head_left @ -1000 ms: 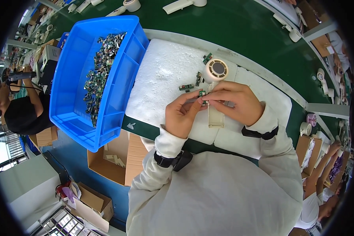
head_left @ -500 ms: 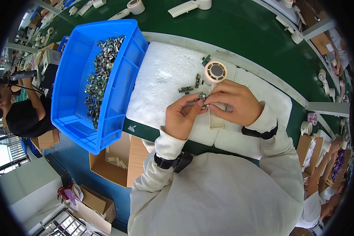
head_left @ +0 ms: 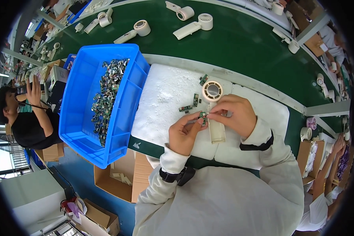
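Observation:
A small green circuit board is pinched between the thumb and fingers of my left hand. Close beside it my right hand has its thumb and forefinger together at the board's edge; what they grip is too small to make out. Under both hands lies a cream handheld fan, its round head pointing away from me and its handle toward me. Loose circuit boards rest on the white foam mat just left of the fan head.
A blue bin with a heap of circuit boards stands at the left. Beyond the mat, several fan parts lie on the green conveyor. Below the bin sits an open cardboard box. Other people are at both sides.
The view has shifted, so the bench sits lower in the picture. My right hand has drawn slightly away from the left, showing more of the fan handle. The board stays in my left hand.

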The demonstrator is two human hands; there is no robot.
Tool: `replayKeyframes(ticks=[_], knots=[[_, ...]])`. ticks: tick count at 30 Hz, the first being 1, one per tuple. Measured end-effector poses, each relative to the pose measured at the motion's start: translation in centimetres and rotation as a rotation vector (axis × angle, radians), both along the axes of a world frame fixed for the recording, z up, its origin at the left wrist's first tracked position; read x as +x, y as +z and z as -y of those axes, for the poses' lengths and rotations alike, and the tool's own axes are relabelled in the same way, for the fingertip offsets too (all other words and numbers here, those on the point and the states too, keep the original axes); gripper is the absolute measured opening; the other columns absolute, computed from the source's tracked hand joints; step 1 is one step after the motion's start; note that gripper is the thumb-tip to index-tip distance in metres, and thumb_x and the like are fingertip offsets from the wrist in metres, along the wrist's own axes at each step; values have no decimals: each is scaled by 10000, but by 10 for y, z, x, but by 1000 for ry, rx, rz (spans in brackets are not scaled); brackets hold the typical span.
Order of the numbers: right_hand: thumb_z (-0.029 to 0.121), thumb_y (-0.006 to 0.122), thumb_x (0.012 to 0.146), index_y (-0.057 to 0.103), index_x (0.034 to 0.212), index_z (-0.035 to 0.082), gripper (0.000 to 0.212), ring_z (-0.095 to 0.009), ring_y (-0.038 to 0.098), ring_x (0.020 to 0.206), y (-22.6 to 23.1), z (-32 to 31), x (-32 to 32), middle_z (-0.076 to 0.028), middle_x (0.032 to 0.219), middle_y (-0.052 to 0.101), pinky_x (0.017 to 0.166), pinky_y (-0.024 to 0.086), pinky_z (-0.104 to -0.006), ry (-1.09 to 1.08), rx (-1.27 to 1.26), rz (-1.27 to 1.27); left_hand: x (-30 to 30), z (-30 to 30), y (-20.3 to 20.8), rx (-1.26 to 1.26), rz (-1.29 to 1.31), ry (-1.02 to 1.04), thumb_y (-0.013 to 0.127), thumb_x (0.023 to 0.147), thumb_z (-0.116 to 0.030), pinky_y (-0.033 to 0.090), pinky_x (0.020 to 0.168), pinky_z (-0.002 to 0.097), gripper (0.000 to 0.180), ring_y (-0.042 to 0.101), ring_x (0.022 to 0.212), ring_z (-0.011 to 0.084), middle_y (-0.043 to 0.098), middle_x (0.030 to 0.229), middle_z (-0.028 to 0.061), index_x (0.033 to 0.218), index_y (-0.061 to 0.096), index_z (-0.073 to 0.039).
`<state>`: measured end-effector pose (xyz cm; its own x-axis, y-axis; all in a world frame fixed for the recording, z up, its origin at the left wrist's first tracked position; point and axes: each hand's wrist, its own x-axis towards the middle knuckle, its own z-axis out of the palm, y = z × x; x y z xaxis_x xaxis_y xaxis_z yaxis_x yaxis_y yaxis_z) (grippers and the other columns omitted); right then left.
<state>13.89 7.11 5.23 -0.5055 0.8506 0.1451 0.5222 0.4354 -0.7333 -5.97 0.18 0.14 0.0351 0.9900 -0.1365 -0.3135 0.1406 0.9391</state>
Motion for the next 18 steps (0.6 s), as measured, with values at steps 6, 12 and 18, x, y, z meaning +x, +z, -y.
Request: replayKeyframes(ticks=[6,12,18], knots=[[102,800,831,775,959,52,140,-181,642,738,-1,-3,-4,-50,890,685,631,511,-282,58,-61,-138,-2,-3,0,-17,49,28,616,1000,16,616,926,337,270,721,1026,223,697,1159,167,1259,621,94],[63,780,815,759,944,43,132,-193,652,742,2,-2,-6,-60,876,674,623,515,-282,44,-49,-129,4,-3,-3,80,-70,52,614,996,31,607,956,370,256,705,1053,226,683,1196,156,1246,637,82],[61,773,818,734,920,29,114,-211,654,746,1,-6,0,-71,863,659,636,536,-309,112,165,-74,6,0,-5,179,-154,53,614,980,74,596,928,299,274,702,1053,199,671,1168,141,1247,663,38]])
